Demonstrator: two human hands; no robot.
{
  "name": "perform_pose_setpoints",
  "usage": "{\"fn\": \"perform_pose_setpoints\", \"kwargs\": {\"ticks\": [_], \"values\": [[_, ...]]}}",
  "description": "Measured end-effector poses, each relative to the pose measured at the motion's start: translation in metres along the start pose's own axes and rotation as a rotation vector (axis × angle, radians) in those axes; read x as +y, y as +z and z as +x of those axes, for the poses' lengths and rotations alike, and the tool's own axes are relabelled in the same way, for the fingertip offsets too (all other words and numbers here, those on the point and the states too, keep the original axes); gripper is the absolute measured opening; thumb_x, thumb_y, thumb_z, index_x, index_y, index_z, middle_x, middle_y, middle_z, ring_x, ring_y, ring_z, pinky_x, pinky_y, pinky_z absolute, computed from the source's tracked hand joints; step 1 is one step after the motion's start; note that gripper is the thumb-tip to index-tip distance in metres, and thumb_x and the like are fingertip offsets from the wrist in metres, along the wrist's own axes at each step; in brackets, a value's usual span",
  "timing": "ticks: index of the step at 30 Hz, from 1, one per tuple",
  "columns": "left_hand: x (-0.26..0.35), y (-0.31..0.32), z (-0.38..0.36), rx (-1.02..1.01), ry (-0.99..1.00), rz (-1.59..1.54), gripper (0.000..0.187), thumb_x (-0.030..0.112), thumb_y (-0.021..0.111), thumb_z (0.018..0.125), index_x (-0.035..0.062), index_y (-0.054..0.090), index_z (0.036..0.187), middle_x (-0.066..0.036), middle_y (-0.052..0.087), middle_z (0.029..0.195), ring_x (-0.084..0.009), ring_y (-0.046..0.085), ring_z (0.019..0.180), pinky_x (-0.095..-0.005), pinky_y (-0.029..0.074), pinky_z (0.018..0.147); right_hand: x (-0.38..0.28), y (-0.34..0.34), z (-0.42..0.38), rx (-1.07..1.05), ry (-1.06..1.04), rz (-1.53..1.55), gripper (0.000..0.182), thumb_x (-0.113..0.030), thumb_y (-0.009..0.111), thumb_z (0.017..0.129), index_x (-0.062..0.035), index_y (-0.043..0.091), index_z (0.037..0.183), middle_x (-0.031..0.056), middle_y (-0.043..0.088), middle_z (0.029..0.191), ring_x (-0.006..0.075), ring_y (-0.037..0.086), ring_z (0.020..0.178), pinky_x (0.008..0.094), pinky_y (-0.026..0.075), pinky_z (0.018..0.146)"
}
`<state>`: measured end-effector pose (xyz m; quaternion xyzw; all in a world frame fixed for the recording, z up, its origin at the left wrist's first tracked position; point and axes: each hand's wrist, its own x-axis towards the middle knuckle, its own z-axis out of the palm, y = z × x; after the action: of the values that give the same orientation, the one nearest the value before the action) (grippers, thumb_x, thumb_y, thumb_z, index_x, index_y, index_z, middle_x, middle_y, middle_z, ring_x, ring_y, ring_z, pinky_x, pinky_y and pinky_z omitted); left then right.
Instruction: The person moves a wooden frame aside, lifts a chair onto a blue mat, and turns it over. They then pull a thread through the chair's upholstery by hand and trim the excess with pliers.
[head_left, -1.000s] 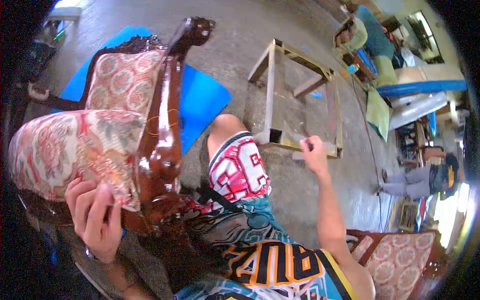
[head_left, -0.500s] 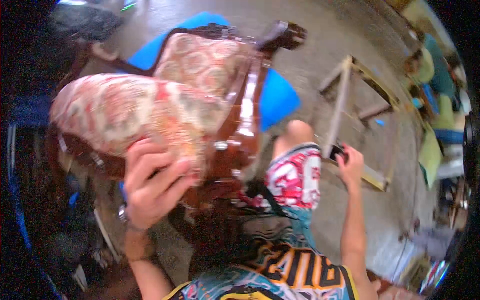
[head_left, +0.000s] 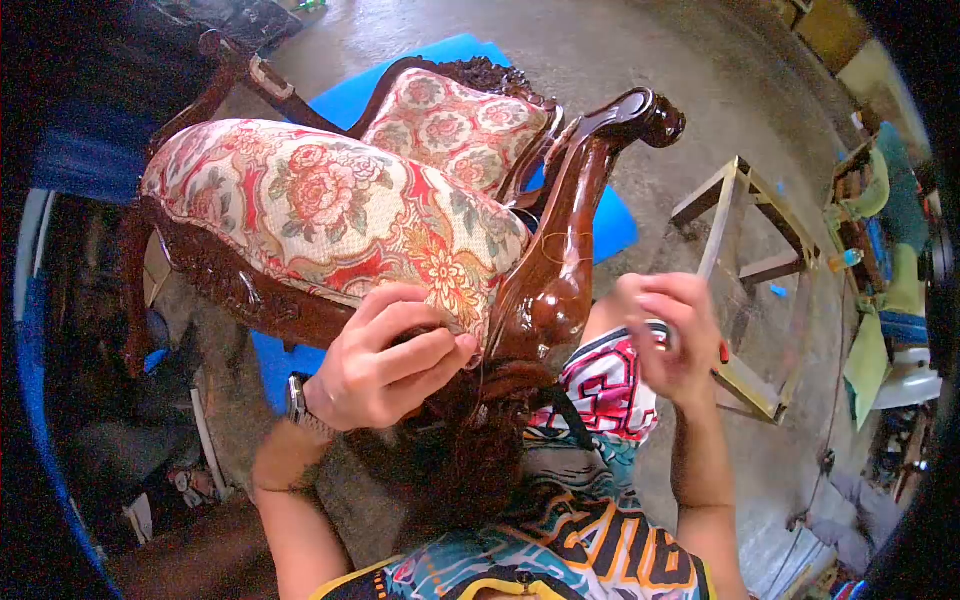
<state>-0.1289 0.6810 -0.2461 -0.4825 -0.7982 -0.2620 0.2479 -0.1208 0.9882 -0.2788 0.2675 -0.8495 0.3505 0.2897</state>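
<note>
A carved, glossy brown wooden armchair (head_left: 548,310) fills the middle of the view, its seat cushion (head_left: 320,190) covered in floral red and cream fabric. My left hand (head_left: 385,360), with a watch on the wrist, is closed at the seat's near corner, beside the base of the armrest. What its fingertips pinch is too small to make out. To the right of the armrest, my right hand (head_left: 672,335) is raised with its fingers curled together; it is slightly blurred and its contents are hidden. A thin yellowish line like thread (head_left: 568,236) loops across the armrest.
A bare rectangular frame (head_left: 712,225) stands on the concrete floor at right, with a small red and dark object by its near bar. Blue sheeting (head_left: 612,225) lies under the chair. Fabric pieces and clutter (head_left: 868,370) line the far right.
My right hand has come away from the dark object at the frame, moving left towards the chair. My left hand stays at the seat corner. The view has shifted and sharpened.
</note>
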Motion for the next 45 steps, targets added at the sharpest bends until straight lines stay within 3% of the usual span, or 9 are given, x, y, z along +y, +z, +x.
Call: {"fn": "perform_pose_setpoints", "kwargs": {"ticks": [6,9,13,16,21,29,31,35,45], "values": [[-0.004,-0.003,-0.003,-0.058,-0.032,-0.045,0.017,0.005,0.076,0.071,0.0027,0.071,0.087,-0.003,0.057,0.088,-0.0212,0.058,0.088,-0.0419,0.052,0.079,-0.017,0.029,0.096,-0.265,0.359,0.284,0.023,-0.015,0.07,0.082,-0.0045,0.065,0.102,0.0128,0.067,0.093,0.029,0.064,0.084,0.0362,0.049,0.077],[0.005,-0.005,0.005,-0.049,-0.156,-0.048,0.018,0.006,0.076,0.07,0.0032,0.071,0.087,-0.004,0.058,0.091,-0.0216,0.057,0.091,-0.0425,0.051,0.082,-0.002,0.054,0.117,-0.449,0.087,0.037,0.029,-0.017,0.072,0.081,-0.0008,0.065,0.104,0.0145,0.067,0.093,0.0258,0.065,0.08,0.0353,0.051,0.072],[0.008,0.005,-0.007,0.038,-0.205,-0.058,0.022,0.008,0.076,0.067,0.0038,0.072,0.088,-0.005,0.059,0.092,-0.0239,0.058,0.093,-0.0444,0.051,0.084,-0.002,0.065,0.114,-0.621,0.262,0.025,0.029,-0.019,0.072,0.08,-0.0005,0.065,0.101,0.0152,0.067,0.094,0.0283,0.065,0.083,0.0367,0.051,0.074],[0.008,0.003,-0.007,0.049,-0.147,-0.055,0.022,0.008,0.077,0.066,0.0034,0.071,0.086,-0.004,0.059,0.092,-0.0246,0.058,0.09,-0.043,0.05,0.081,-0.01,0.063,0.101,-0.251,0.091,0.047,0.03,-0.027,0.069,0.082,-0.0073,0.064,0.104,0.0141,0.064,0.097,0.0343,0.061,0.093,0.0431,0.048,0.08],[0.006,-0.001,-0.011,0.021,-0.117,0.027,0.023,0.008,0.078,0.061,0.005,0.072,0.083,-0.001,0.06,0.089,-0.0213,0.058,0.083,-0.0381,0.047,0.069,-0.057,0.041,0.083,-0.485,-0.233,0.26,0.029,-0.025,0.071,0.077,-0.0094,0.062,0.1,0.007,0.061,0.098,0.0271,0.059,0.089,0.0406,0.046,0.075],[0.003,-0.006,-0.021,0.175,-0.138,-0.044,0.033,0.013,0.081,0.066,0.0025,0.07,0.095,-0.006,0.06,0.092,-0.0254,0.06,0.083,-0.0383,0.051,0.07,-0.064,0.055,0.063,-0.356,-0.138,0.304,0.038,-0.012,0.079,0.07,-0.0082,0.065,0.105,0.0079,0.064,0.1,0.0257,0.062,0.084,0.0376,0.047,0.07],[0.001,-0.014,-0.023,0.345,-0.197,0.038,0.035,0.018,0.082,0.068,0.0024,0.069,0.096,-0.007,0.06,0.093,-0.0271,0.06,0.083,-0.039,0.051,0.071,-0.064,0.054,0.064,-0.387,-0.123,0.31,0.029,-0.013,0.069,0.075,-0.0056,0.065,0.102,0.0094,0.063,0.1,0.0269,0.061,0.088,0.0391,0.047,0.074],[-0.008,-0.043,-0.009,-0.08,-0.191,0.155,0.039,0.019,0.082,0.066,0.0077,0.07,0.102,-0.002,0.059,0.099,-0.0247,0.056,0.089,-0.0379,0.047,0.078,-0.062,0.056,0.062,-0.389,-0.167,0.288,0.029,-0.011,0.069,0.073,-0.0063,0.066,0.101,0.0084,0.064,0.099,0.0264,0.061,0.086,0.0392,0.047,0.073],[-0.019,-0.039,-0.005,-0.142,-0.135,0.149,0.026,0.011,0.075,0.067,0.0093,0.073,0.093,-0.001,0.058,0.096,-0.0207,0.055,0.085,-0.0369,0.049,0.077,-0.058,0.06,0.058,-0.332,-0.25,0.26,0.029,-0.014,0.066,0.071,-0.0058,0.066,0.099,0.007,0.063,0.096,0.0251,0.06,0.085,0.0388,0.046,0.071]]}}
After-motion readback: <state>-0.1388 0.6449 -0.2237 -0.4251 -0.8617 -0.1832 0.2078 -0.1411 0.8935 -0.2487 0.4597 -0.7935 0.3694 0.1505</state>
